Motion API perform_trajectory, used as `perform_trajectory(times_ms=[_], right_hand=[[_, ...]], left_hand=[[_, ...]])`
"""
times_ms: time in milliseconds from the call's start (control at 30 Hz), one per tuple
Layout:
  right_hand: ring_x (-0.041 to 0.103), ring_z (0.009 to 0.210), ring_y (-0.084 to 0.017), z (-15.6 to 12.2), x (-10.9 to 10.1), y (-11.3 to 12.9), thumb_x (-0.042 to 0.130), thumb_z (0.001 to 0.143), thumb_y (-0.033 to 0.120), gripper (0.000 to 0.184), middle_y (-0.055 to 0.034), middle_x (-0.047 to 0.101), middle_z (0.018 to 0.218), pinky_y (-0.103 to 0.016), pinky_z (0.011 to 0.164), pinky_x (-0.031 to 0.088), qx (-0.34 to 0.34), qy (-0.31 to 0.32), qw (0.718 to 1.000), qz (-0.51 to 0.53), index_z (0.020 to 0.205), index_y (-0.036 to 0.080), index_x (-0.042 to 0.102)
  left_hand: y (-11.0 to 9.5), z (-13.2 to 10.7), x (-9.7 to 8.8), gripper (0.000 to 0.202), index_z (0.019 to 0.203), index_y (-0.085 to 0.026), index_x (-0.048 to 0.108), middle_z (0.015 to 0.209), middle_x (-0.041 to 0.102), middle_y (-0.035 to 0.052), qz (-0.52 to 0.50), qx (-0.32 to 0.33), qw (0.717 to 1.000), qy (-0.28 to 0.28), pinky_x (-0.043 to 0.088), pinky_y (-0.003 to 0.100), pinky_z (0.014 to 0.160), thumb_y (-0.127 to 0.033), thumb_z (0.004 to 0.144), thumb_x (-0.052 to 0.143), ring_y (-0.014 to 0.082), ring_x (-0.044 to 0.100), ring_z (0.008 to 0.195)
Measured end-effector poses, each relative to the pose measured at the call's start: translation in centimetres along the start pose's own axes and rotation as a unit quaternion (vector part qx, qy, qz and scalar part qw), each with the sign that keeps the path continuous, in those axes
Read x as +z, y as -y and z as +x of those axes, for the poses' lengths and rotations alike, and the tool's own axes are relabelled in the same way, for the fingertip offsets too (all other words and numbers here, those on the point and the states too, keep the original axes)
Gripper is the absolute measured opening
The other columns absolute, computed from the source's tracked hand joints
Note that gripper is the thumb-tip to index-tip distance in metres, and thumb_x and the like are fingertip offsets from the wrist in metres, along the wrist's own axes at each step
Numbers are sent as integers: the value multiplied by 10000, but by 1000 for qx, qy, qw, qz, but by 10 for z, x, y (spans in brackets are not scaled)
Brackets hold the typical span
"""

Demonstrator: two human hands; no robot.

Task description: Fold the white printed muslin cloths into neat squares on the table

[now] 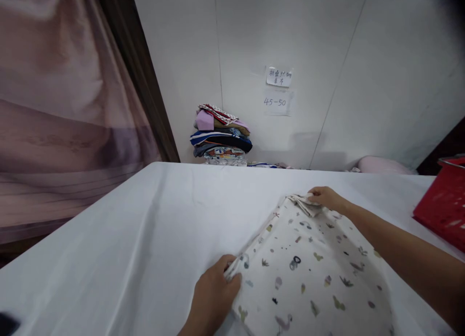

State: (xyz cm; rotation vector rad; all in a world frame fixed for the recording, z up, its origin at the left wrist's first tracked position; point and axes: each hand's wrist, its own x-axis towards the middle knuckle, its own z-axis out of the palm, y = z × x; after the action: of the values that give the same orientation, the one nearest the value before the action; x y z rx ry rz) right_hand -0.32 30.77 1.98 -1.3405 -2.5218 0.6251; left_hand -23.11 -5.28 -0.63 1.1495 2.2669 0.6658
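A cream-coloured cloth (301, 263), printed with small flamingos, cacti, ice creams and leaves, spreads over the right half of the white-covered table (174, 219). My left hand (218, 290) pinches its near left edge between thumb and fingers, close to the table. Farther off, my right hand (325, 199) grips the cloth's far corner, where the fabric is bunched in several layers. Between the two hands the edge runs in a fairly straight slant. The cloth's lower end passes out of the bottom of the view.
Behind the table's far edge stands a stack of folded cloths (221, 135). A red basket (443, 205) sits at the right edge. Two paper notes (279, 77) hang on the wall. A pink curtain (61, 108) covers the left side. A pinkish bundle (385, 165) shows behind the table.
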Motion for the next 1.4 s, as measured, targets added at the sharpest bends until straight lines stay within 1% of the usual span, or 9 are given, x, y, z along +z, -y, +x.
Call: perform_trajectory(times_ms=[200, 400, 633, 733, 833, 1000, 1167, 1267, 1400], right_hand=[[575, 863, -238, 49, -15, 17, 469, 749, 198, 211, -83, 660, 895, -315, 732, 413, -40, -114, 991, -56, 867, 179, 643], [580, 830, -194, 78, 9, 21, 454, 760, 160, 199, -53, 662, 871, -281, 741, 409, -74, -132, 988, -42, 860, 182, 625], [586, 883, -197, 89, 35, 11, 471, 782, 242, 312, -60, 667, 955, -297, 787, 432, -44, -152, 987, -7, 1056, 171, 603], [600, 856, -204, 87, 36, 11, 472, 784, 284, 373, -64, 678, 922, -317, 788, 442, -26, -146, 989, 4, 1113, 158, 593], [589, 921, -220, 74, 29, 10, 454, 772, 273, 327, -77, 675, 973, -325, 822, 433, -22, -140, 990, 6, 1004, 153, 651], [594, 682, -166, 18, 14, -3, 436, 721, 245, 358, -42, 685, 889, -275, 635, 465, -37, -97, 995, 14, 989, 179, 664], [609, 796, -180, -32, 18, -18, 447, 690, 201, 560, -25, 564, 1240, -282, 653, 482, -131, 0, 990, -56, 1239, 267, 537], [573, 1019, -229, -27, 25, -13, 431, 751, 231, 493, -9, 539, 1277, -322, 801, 472, -147, -3, 984, -100, 1227, 275, 552], [583, 1006, -222, 17, 27, 3, 382, 820, 277, 388, -39, 647, 1105, -304, 845, 446, -25, -74, 991, -109, 1121, 214, 619]], left_hand=[[1, 0, 1, 279, 998, -300, 607, 906, 679, -37, -1, -5, 1000, 1, 378, 221, 712, -276, 740, 504, 172, 610, 838], [0, -1, 0, 280, 987, -319, 607, 911, 675, -44, -15, -15, 1000, 4, 390, 224, 725, -284, 727, 509, 180, 608, 845], [0, 0, 4, 282, 974, -338, 608, 871, 675, -61, -14, -32, 999, -7, 395, 217, 721, -266, 719, 514, 170, 614, 818], [0, 0, 3, 275, 967, -332, 611, 876, 674, -59, -13, -28, 1000, -2, 397, 217, 721, -262, 721, 511, 170, 613, 825], [-1, -1, 2, 274, 981, -324, 610, 897, 674, -51, -12, -27, 1000, -1, 400, 222, 737, -275, 729, 515, 175, 611, 844], [-3, -4, -1, 279, 1006, -309, 605, 924, 672, -43, -13, -21, 1000, 0, 396, 226, 744, -272, 746, 510, 172, 608, 861], [-1, -4, 1, 271, 1007, -308, 593, 926, 666, -58, -12, 11, 1000, -10, 380, 217, 744, -246, 766, 486, 147, 603, 856], [-2, -3, 1, 277, 1017, -306, 589, 929, 666, -56, -5, 5, 1000, -8, 376, 218, 747, -243, 766, 488, 149, 603, 861], [-5, -4, -1, 279, 1008, -303, 595, 925, 667, -54, 1, -6, 1000, -2, 376, 219, 740, -229, 758, 498, 155, 602, 861]])
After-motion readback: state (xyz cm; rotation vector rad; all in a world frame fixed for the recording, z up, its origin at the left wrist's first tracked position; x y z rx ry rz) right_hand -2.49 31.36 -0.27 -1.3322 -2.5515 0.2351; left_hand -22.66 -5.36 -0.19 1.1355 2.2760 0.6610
